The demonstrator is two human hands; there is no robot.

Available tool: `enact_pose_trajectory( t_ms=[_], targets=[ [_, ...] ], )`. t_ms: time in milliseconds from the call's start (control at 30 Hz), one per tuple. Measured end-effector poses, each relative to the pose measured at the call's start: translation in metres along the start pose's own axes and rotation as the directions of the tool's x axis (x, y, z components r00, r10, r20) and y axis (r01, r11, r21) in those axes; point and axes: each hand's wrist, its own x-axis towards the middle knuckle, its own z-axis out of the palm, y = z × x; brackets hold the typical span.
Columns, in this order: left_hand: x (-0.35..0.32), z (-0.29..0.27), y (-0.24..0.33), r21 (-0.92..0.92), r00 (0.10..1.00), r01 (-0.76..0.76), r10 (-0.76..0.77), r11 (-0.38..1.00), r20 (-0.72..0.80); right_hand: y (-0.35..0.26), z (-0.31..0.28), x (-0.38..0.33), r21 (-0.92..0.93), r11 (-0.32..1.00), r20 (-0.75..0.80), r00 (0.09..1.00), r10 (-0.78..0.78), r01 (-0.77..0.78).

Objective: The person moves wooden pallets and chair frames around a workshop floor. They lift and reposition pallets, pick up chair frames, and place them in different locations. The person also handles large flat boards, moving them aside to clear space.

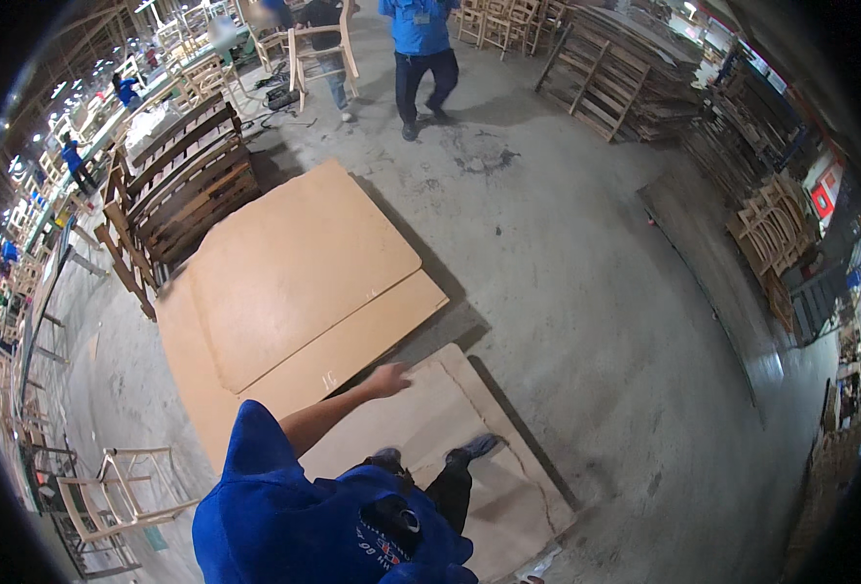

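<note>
My left arm, in a blue sleeve, reaches forward, and my left hand (388, 381) is held over the near edge of a pale board (421, 419) on the floor. Its fingers look loosely apart, with nothing visible in them. My feet, in dark shoes (474, 448), are on this board, which has a brown line along its right side. Just beyond lies a stack of large tan sheets (304, 273), the upper one smaller, with chalk-like marks near its edge. At the bottom edge, a sliver of my right hand (534, 580) shows beside a whitish crumpled thing (545, 563); its fingers are mostly hidden.
Wooden pallets (182, 180) stand left of the sheets. A person in a blue shirt (421, 34) stands ahead, near a wooden chair frame (323, 54). Stacked slats and boards (635, 73) line the far right. Chair frames (124, 492) stand at the lower left.
</note>
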Motion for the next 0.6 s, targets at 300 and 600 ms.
enact_pose_trajectory(
  t_ms=[300, 600],
  targets=[
    [-0.105, 0.097, -0.077, -0.382, 0.325, 0.900, -0.906, 0.209, 0.272, -0.176, 0.050, 0.342, -0.202, 0.828, 0.197, 0.850, -0.489, 0.523],
    [0.081, 0.183, 0.069, -0.451, 0.682, 0.706, -0.697, 0.546, 0.224, -0.554, 0.159, 0.529, 0.381, 0.896, 0.429, 0.814, -0.391, 0.229]
  ],
)
